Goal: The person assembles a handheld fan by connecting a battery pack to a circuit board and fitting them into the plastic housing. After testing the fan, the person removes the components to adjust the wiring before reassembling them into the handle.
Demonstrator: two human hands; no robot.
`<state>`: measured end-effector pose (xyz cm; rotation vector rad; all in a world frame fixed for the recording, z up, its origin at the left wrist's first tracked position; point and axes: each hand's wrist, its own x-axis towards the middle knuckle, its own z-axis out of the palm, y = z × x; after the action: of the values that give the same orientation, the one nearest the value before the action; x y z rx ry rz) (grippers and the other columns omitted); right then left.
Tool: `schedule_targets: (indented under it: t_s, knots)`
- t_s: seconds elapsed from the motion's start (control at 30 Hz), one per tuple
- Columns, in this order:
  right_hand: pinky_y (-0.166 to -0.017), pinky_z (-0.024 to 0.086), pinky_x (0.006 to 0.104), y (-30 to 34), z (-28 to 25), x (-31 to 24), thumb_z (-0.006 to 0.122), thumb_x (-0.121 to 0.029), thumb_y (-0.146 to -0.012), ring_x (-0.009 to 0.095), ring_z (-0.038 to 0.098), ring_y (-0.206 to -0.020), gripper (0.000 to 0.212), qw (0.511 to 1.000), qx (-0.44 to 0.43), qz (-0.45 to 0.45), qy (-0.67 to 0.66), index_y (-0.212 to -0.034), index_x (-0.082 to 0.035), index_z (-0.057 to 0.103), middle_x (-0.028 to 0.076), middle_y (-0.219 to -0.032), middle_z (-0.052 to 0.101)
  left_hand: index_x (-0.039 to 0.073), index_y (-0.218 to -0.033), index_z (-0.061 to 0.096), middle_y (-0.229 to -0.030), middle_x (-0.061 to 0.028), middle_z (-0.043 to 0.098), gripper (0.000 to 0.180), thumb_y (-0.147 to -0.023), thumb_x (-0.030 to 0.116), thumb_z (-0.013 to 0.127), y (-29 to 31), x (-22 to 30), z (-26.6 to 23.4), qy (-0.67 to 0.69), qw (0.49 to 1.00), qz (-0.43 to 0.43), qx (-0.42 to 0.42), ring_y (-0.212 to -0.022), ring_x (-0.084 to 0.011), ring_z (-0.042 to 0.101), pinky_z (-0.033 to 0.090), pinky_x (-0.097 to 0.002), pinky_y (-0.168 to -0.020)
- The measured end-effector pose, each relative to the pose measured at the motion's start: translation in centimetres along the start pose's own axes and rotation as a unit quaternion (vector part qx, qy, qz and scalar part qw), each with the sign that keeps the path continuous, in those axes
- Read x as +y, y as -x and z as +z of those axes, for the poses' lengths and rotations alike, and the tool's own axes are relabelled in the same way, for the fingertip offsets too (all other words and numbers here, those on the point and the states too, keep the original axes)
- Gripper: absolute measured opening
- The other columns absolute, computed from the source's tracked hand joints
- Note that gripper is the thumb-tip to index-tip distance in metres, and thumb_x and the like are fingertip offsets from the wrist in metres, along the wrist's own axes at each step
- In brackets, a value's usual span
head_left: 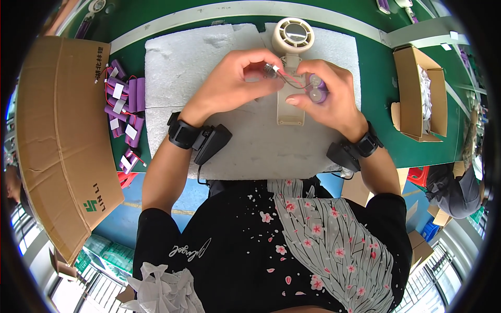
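Note:
A cream handheld fan (293, 35) lies on a foam pad, its round head away from me and its long handle housing (290, 112) toward me. Above that housing, my right hand (334, 91) grips a purple battery pack (317, 94), with the round cell ends showing. Thin red and dark wires (293, 81) run from the pack across to my left hand (235, 81). The fingers there are curled around the wire end, by a small white connector (275, 68). Exactly how the fingertips meet the wires is blurred.
The white foam pad (209, 141) covers the green table (378, 104). Several purple battery packs (136, 94) with red wires lie left of it, beside a big cardboard box (62, 141). At right stands an open carton (436, 104) holding white pieces. Beyond the pad runs a pale rail (224, 13).

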<state>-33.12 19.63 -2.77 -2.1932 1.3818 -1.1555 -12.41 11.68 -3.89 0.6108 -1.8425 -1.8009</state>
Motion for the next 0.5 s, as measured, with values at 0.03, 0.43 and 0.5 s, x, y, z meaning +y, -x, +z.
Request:
schedule_targets:
  t_s: [0.03,0.43,0.5]
  knots:
    - [-0.055,0.045,0.0288,-0.06,-0.08,0.15,0.084,-0.018,-0.069,0.02,0.053,-0.058,0.036,1.0,0.001,-0.001,0.0,-0.095,-0.005,0.062,0.006,-0.075,0.059,0.0,-0.1,0.064,-0.088,-0.0003,0.063,0.015,-0.086,0.005,0.066,-0.03,0.12,-0.23,0.015,1.0,-0.015,-0.009,-0.076,-0.0058,0.056,0.046,-0.0227,-0.066]
    - [-0.05,0.043,0.0297,0.09,0.27,0.04,0.073,-0.014,-0.082,0.019,0.054,-0.053,0.017,0.999,-0.017,0.037,0.0,-0.093,-0.003,0.066,0.008,-0.072,0.059,-0.001,-0.1,0.066,-0.084,-0.0019,0.065,0.013,-0.089,0.007,0.064,0.14,-0.1,-0.17,0.029,0.999,-0.023,0.008,-0.077,-0.0062,0.059,0.046,-0.0218,-0.066]
    - [-0.05,0.043,0.0292,-0.05,0.25,-0.4,0.07,-0.011,-0.084,0.019,0.054,-0.054,0.012,0.999,0.004,0.037,0.002,-0.093,-0.003,0.069,0.008,-0.071,0.058,-0.002,-0.1,0.065,-0.087,-0.003,0.064,0.012,-0.09,0.005,0.063,0.15,-0.04,-0.44,0.017,1.0,-0.021,0.001,-0.079,-0.0082,0.06,0.048,-0.0234,-0.069]
